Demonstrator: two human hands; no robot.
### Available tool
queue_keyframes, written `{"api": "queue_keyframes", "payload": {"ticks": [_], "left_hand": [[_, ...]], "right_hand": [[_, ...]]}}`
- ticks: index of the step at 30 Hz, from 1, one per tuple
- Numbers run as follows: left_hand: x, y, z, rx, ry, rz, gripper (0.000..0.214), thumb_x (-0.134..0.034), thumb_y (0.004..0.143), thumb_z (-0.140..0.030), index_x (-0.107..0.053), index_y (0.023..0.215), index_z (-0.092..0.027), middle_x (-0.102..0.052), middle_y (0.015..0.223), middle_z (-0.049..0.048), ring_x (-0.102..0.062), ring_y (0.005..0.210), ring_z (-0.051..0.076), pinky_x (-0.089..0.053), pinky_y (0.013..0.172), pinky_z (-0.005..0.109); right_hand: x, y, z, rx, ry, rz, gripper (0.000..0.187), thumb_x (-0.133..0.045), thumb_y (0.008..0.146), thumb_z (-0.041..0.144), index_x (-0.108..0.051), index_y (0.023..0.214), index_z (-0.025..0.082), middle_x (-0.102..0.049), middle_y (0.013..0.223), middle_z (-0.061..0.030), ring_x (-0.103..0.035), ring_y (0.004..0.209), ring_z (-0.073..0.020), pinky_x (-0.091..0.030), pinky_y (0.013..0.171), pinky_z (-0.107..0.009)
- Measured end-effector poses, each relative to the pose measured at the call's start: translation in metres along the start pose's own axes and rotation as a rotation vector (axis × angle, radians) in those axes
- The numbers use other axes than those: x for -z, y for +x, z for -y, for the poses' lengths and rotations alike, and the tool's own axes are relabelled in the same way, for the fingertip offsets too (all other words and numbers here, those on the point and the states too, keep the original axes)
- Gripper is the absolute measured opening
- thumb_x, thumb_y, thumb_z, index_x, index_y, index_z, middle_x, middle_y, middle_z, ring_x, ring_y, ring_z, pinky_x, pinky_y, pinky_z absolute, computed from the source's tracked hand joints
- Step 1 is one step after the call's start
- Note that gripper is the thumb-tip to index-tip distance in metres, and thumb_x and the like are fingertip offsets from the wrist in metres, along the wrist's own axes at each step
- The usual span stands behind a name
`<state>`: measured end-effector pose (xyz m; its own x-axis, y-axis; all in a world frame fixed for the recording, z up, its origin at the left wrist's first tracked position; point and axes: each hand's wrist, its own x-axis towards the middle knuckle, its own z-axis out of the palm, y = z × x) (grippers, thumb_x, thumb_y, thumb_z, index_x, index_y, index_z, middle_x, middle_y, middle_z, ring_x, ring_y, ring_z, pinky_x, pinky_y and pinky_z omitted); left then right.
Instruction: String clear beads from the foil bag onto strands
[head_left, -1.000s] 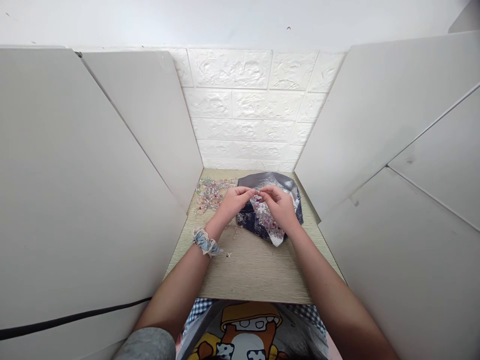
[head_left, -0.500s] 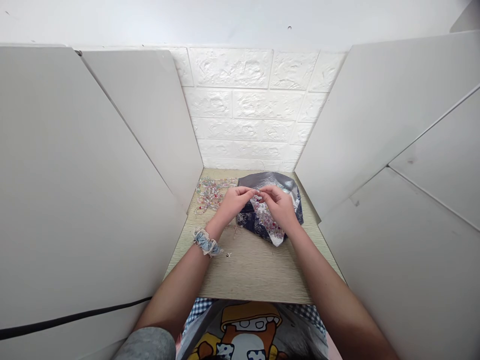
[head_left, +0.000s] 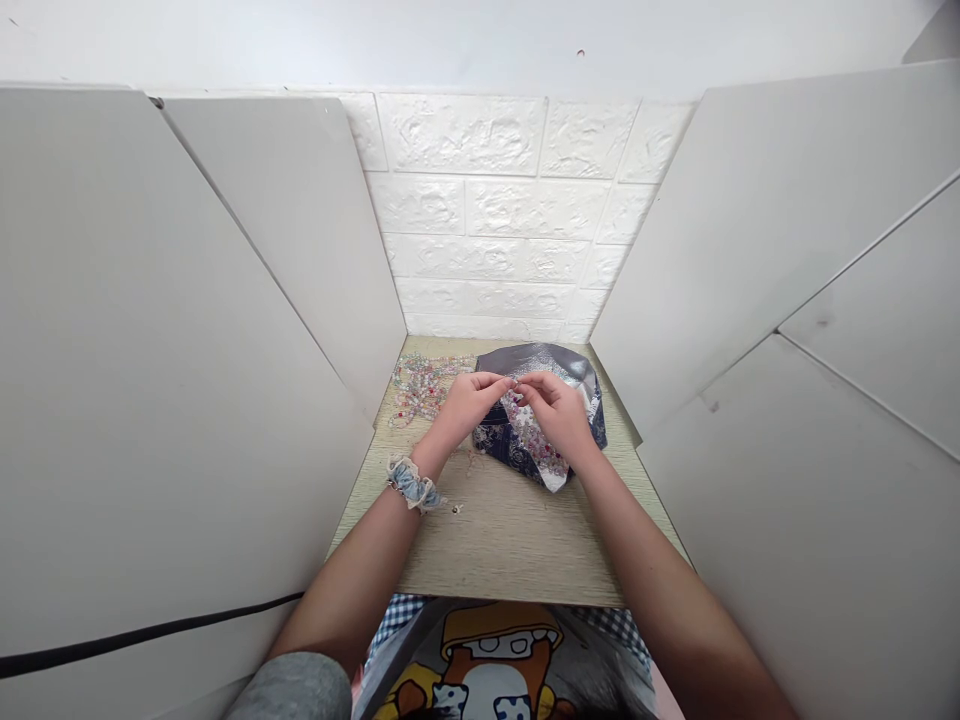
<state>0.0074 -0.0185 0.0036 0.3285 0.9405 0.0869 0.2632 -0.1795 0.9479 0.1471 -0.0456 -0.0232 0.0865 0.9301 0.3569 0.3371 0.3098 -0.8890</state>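
Note:
Fingertips nearly touching, my left hand (head_left: 474, 402) and my right hand (head_left: 553, 408) both pinch something too small to make out. They are held over an open bag (head_left: 499, 445), dark blue with a pale pattern and a silvery lining. Inside it lie many loose pink and purple beads (head_left: 536, 440), partly hidden by my right hand. Left of the bag, strings of multicoloured beads (head_left: 420, 390) are heaped on the wooden tabletop (head_left: 510, 550). A blue scrunchie (head_left: 412, 487) with lace edging circles my left wrist.
A tiny object (head_left: 457, 509) lies on the tabletop near my left wrist, with thin pinkish strands (head_left: 471, 460) above it. White panels (head_left: 300, 250) enclose the table on both sides, and a white brick-patterned wall (head_left: 495, 210) stands behind. A black cable (head_left: 150, 632) runs at lower left.

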Motion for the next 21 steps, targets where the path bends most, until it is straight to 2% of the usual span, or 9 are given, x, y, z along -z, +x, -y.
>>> {"api": "queue_keyframes", "payload": {"ticks": [14, 21], "left_hand": [[-0.0003, -0.0002, -0.0014, 0.011, -0.001, 0.030, 0.034, -0.050, 0.069, -0.041, -0.067, 0.076, -0.012, -0.045, 0.040, -0.0021, -0.038, 0.044, 0.008, -0.029, 0.045, 0.021], [-0.0010, 0.0004, 0.0018, 0.003, -0.002, 0.029, 0.033, -0.052, 0.067, -0.041, -0.066, 0.070, -0.011, -0.048, 0.048, -0.0021, -0.035, 0.047, 0.006, -0.028, 0.048, 0.020]], "right_hand": [[0.0007, -0.0003, 0.0028, 0.030, -0.034, 0.013, 0.019, -0.046, 0.074, 0.032, -0.058, 0.081, 0.019, -0.060, 0.071, -0.0011, -0.055, 0.063, -0.0127, -0.044, 0.061, -0.027], [0.0023, -0.0008, 0.0023, 0.043, -0.077, -0.009, 0.017, -0.050, 0.073, 0.030, -0.063, 0.078, 0.020, -0.063, 0.073, -0.0015, -0.056, 0.067, -0.0132, -0.044, 0.064, -0.026]]}}
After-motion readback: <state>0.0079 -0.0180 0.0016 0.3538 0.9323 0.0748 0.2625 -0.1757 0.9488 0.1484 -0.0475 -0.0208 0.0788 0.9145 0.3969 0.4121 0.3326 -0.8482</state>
